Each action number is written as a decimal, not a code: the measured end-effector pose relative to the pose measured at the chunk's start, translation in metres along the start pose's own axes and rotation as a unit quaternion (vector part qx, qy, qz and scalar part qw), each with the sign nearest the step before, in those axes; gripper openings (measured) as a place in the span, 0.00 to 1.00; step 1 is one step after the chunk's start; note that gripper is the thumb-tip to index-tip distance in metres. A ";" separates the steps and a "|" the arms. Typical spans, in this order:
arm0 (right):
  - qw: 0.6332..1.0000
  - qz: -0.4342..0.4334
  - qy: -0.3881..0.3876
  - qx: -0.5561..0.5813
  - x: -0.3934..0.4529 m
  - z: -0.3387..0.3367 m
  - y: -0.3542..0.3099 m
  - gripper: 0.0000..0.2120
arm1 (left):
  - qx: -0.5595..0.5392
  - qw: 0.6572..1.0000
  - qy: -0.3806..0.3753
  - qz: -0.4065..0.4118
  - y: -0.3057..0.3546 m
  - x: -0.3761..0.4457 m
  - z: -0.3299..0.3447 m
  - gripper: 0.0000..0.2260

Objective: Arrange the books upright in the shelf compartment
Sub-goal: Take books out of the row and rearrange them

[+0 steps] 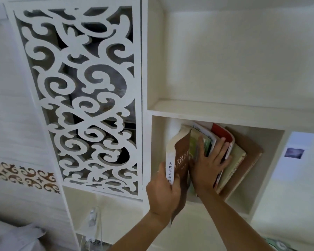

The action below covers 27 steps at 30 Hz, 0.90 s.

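Note:
A brown book with a white spine [181, 156] stands at the left end of the shelf compartment [266, 160]. My left hand [162, 194] grips it at the bottom of its spine. To its right several books [232, 160] lean to the right, among them a red one and a tan one. My right hand [208, 163] lies flat with spread fingers against these leaning books and pushes on their covers. The brown book's lower corner sticks out in front of the shelf edge.
Above is another shelf compartment [225, 60] with nothing in it. A white carved scroll panel [83, 87] fills the unit's left side. Below it cables hang in a lower niche [94, 220]. A small picture [294, 153] is on the wall at right.

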State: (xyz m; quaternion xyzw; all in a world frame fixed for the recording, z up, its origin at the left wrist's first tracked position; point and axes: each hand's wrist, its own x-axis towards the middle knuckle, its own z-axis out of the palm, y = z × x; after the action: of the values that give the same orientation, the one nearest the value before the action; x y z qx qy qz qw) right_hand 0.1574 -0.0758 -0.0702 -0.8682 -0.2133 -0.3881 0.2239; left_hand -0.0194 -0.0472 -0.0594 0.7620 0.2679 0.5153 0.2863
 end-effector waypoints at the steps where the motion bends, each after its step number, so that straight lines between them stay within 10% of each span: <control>1: 1.000 0.001 -0.004 -0.002 0.000 -0.002 0.002 0.40 | -0.002 1.000 0.006 -0.009 0.001 0.003 0.002 0.19; 15: 0.999 -0.027 -0.013 -0.027 0.000 -0.011 0.008 0.42 | -0.087 0.982 0.093 -0.137 -0.014 0.039 0.047 0.28; 20: 0.973 -0.222 -0.012 -0.056 -0.013 0.003 -0.011 0.34 | -0.122 0.978 0.105 -0.130 -0.018 0.041 0.052 0.28; 27: 0.945 -0.191 -0.243 0.105 -0.034 0.018 -0.035 0.29 | -0.148 0.978 0.119 -0.080 -0.009 0.039 0.040 0.21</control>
State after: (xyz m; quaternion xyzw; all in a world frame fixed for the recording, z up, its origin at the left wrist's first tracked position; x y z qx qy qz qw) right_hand 0.1282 -0.0436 -0.0990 -0.8504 -0.4630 -0.1766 0.1768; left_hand 0.0294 -0.0198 -0.0533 0.6204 0.2809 0.6118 0.4023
